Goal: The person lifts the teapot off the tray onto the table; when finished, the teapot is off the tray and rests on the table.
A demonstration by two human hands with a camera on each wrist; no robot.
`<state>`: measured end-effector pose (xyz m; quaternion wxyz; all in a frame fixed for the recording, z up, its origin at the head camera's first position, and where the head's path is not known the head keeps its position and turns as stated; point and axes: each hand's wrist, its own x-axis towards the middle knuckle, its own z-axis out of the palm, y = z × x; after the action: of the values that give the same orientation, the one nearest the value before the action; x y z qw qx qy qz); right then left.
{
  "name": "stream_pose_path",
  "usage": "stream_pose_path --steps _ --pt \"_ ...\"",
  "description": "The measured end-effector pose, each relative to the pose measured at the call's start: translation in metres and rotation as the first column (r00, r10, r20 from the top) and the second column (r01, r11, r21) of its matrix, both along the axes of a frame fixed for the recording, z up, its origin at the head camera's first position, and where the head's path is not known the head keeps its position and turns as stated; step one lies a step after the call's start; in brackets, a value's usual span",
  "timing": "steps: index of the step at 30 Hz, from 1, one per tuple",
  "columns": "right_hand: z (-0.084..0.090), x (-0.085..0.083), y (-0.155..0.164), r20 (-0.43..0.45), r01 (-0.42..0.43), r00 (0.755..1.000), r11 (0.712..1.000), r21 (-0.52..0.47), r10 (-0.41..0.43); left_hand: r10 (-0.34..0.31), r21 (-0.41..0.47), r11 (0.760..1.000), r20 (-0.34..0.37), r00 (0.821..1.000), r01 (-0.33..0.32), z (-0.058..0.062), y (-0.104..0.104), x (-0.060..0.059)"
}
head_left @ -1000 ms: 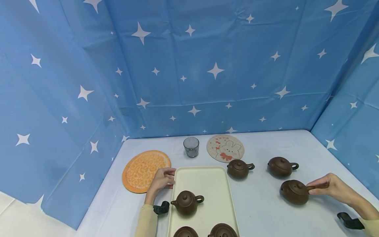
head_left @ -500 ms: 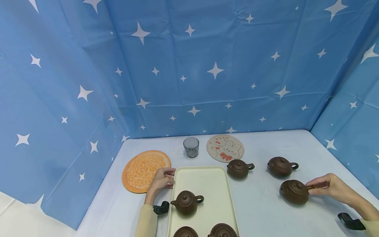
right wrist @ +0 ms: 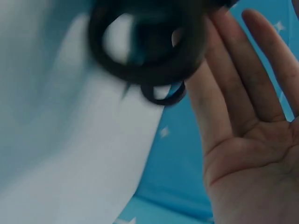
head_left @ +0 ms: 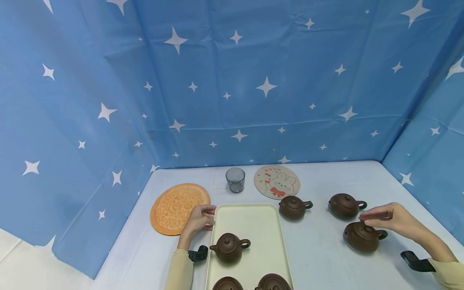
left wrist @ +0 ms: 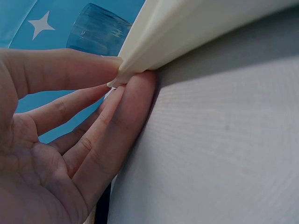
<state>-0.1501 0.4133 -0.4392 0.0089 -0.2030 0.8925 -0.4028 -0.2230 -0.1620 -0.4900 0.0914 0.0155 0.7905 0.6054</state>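
Note:
My left hand [head_left: 207, 218] pinches the far left corner of a cream tray [head_left: 250, 219]. In the left wrist view the thumb lies on top of the tray [left wrist: 201, 28] rim and the fingers [left wrist: 135, 98] under it. A brown teapot [head_left: 229, 247] stands on the tray, and two more [head_left: 227, 284] [head_left: 272, 282] show at the near edge. My right hand [head_left: 367, 218] hovers with straight fingers just over the lid of a brown teapot [head_left: 362, 237] on the table. Its handle [right wrist: 145, 74] is free and shows blurred beside my open palm [right wrist: 243, 140].
Two other brown teapots [head_left: 293, 207] [head_left: 344, 205] stand on the white table beyond the tray. A grey glass [head_left: 235, 179], an orange round mat [head_left: 177, 207] and a rabbit coaster [head_left: 277, 181] lie near the back. Blue star cloth walls close in three sides.
My right hand has let go of the near teapot's handle and moved up and left over its lid. The left hand has kept its pinch on the tray corner.

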Motion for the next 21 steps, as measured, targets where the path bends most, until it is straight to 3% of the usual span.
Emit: stream_pose_path --steps 5,9,16,21 --pt "0.012 -0.006 -0.028 -0.047 0.011 0.999 1.0 0.006 -0.011 -0.002 -0.005 1.0 -0.007 1.0 0.002 0.0 0.0 0.001" --pt "0.019 -0.012 -0.054 -0.029 0.036 0.999 0.999 0.028 -0.035 -0.004 -0.005 1.0 -0.013 1.0 0.004 0.0 0.001 0.001" --pt "0.013 -0.019 -0.109 -0.09 -0.074 0.993 0.997 -0.02 0.072 -0.01 -0.004 1.0 -0.007 1.0 0.01 0.002 0.002 0.001" --pt "0.006 -0.022 -0.15 -0.056 -0.169 0.985 0.982 -0.086 0.165 -0.005 -0.015 1.0 -0.001 1.0 0.005 0.002 0.001 0.001"
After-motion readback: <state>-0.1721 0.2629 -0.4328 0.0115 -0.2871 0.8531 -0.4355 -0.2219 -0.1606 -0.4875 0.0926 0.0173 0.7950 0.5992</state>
